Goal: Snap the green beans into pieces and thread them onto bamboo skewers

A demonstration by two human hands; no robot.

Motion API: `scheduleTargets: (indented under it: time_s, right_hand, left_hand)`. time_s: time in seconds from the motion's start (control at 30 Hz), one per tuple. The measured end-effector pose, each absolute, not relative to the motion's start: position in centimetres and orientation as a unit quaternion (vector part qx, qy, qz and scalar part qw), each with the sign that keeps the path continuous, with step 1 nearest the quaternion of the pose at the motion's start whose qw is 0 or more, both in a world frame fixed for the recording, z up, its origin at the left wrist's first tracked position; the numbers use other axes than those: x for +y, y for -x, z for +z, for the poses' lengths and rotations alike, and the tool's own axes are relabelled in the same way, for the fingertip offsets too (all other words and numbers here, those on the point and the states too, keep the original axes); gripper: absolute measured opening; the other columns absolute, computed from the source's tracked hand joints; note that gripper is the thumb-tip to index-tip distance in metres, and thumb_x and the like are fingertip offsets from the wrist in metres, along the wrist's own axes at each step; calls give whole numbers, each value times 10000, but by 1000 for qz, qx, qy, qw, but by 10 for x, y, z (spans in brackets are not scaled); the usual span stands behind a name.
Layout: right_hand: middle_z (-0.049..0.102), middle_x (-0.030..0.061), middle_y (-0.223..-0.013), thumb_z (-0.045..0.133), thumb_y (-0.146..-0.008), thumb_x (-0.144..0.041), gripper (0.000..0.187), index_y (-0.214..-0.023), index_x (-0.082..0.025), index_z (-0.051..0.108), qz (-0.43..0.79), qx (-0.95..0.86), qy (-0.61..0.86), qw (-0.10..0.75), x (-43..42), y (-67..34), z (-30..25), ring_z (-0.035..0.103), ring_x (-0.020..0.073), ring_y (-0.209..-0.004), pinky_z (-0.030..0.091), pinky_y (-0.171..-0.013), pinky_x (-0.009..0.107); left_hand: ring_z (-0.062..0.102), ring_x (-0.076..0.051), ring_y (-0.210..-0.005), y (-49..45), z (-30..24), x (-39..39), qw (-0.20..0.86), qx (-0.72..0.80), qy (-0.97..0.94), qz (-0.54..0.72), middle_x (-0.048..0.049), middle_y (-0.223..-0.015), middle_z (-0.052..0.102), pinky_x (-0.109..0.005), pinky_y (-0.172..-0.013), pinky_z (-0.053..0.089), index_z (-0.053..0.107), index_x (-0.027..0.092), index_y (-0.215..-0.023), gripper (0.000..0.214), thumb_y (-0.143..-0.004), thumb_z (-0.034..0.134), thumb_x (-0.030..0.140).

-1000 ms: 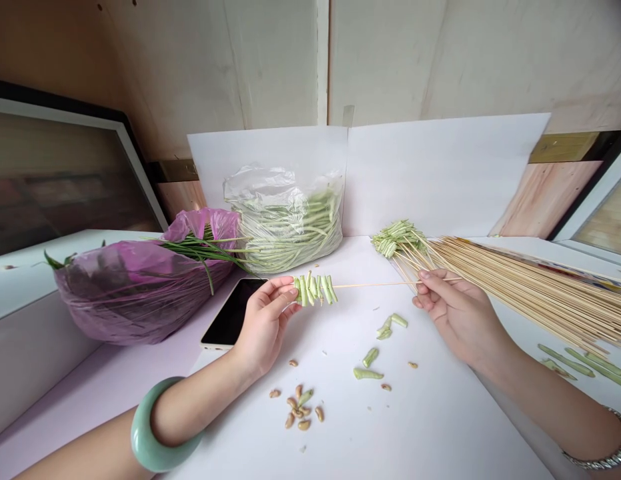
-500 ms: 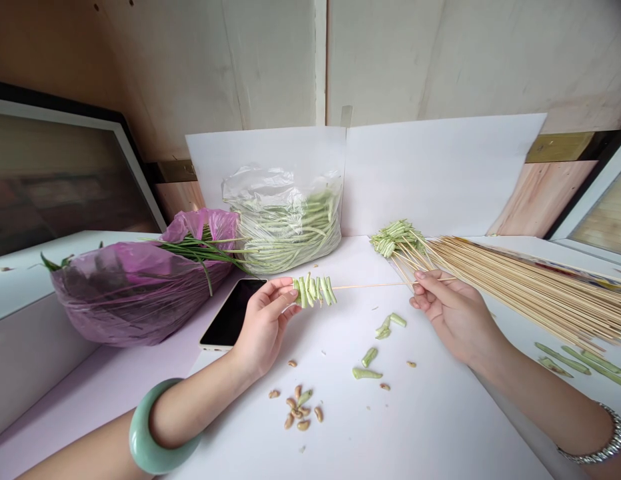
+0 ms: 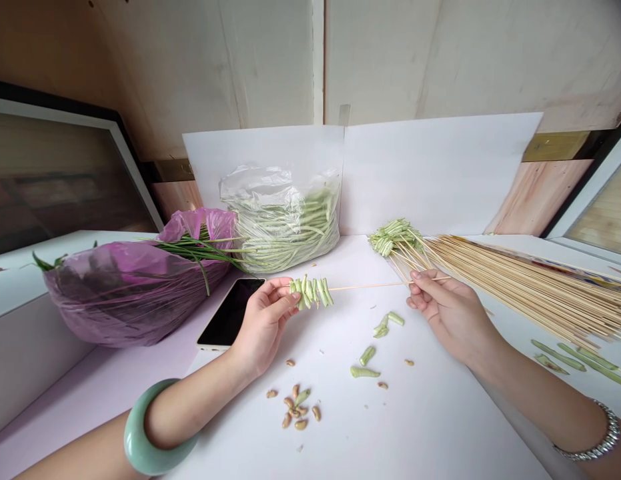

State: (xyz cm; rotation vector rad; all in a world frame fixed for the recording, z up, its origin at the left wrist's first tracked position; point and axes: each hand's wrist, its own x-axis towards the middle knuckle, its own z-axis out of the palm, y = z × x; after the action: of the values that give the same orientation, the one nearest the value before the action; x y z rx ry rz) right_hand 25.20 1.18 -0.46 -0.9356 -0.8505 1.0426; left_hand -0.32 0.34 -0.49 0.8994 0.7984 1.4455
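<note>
My left hand [image 3: 267, 320] pinches the left end of a row of green bean pieces [image 3: 314, 292] threaded side by side on a thin bamboo skewer [image 3: 365, 287]. At the skewer's other end, my right hand [image 3: 447, 307] grips the stick between thumb and fingers. The skewer lies nearly level above the white table, with bare wood between the beans and my right hand. Several loose bean pieces [image 3: 365, 373] lie below it. Small brown beans [image 3: 301, 425] sit in a cluster nearer me.
Finished bean skewers [image 3: 393, 235] rest behind my right hand, beside a pile of bare bamboo skewers [image 3: 530, 287]. A clear bag of long beans [image 3: 290, 233], a purple bag of greens [image 3: 135, 293] and a phone [image 3: 227, 317] stand left. More bean pieces [image 3: 580, 357] lie far right.
Both hands keep their hold on the skewer. The left thumb has shifted slightly right over the bean pieces; the whole view has drifted a little.
</note>
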Motion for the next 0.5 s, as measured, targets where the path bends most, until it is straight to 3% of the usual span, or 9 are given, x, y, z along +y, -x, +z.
scheduleTargets:
  time_s: [0.5]
  right_hand:
    - [505, -27, -571, 845, -520, -316, 281, -559, -193, 596, 470, -391, 427, 667, 4, -241, -2, 418, 87, -493, 400, -432, 236]
  left_hand:
    - [564, -100, -681, -1, -6, -1, 556, 402, -430, 587, 35, -748, 593, -244, -711, 422, 537, 182, -878, 416, -567, 813, 192]
